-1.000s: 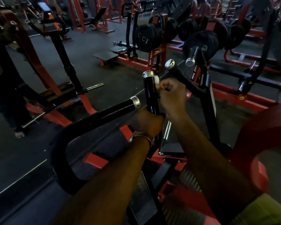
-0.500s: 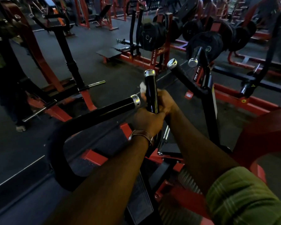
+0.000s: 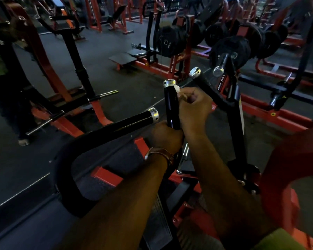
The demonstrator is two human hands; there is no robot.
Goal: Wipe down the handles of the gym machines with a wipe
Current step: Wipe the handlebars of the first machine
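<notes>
While the upright handle [image 3: 171,105] is steadied low down, its upper part is being worked with a wipe [image 3: 177,89]. The left hand [image 3: 164,137] is wrapped round the base of that handle, fingers curled fully about the bar, with the forearm stretched forward and a brown strap with a metal buckle [image 3: 159,153] seen at the wrist. The right hand [image 3: 194,107] is held just right of the handle, near its top; its fingers are curled into a loose fist and a small white wipe is pinched at the fingertips, pressed against the handle's side just below the cap. The handle is a smooth, glossy black cylinder finished with a brushed silver end cap [image 3: 169,82]. To its left, a second handle [image 3: 134,120] of the same gloss and cap is seen lying nearly level, running into a thick curved black tube. To its right, a third black bar [image 3: 206,85] with a round silver cap is angled upward. Behind the handle, black weight plates [image 3: 229,51] are hung on red steel frames.
</notes>
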